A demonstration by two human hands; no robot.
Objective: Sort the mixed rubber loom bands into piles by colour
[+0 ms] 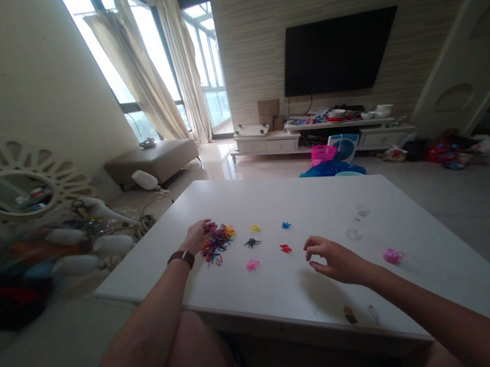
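A heap of small multicoloured rubber bands (218, 243) lies on the left half of the white table (262, 292). At the heap's upper left edge is my left hand (196, 236), fingers stretched over the bands. Right of the heap sit little single-colour groups: yellow bands (254, 228), black bands (252, 242), pink bands (253, 265), blue bands (286, 225) and red bands (286, 248). My right hand (334, 258) hovers above the table, right of the red group, with fingers curved and apart and nothing visible between them.
Clear round pieces (354, 234) and a pink-purple object (393, 255) lie at the right. Near the front edge are a dark yellow-and-black item (350, 314) and a small clear item (373, 314). Beyond the table stand a blue covered thing (333, 169) and a pink basket (323, 154).
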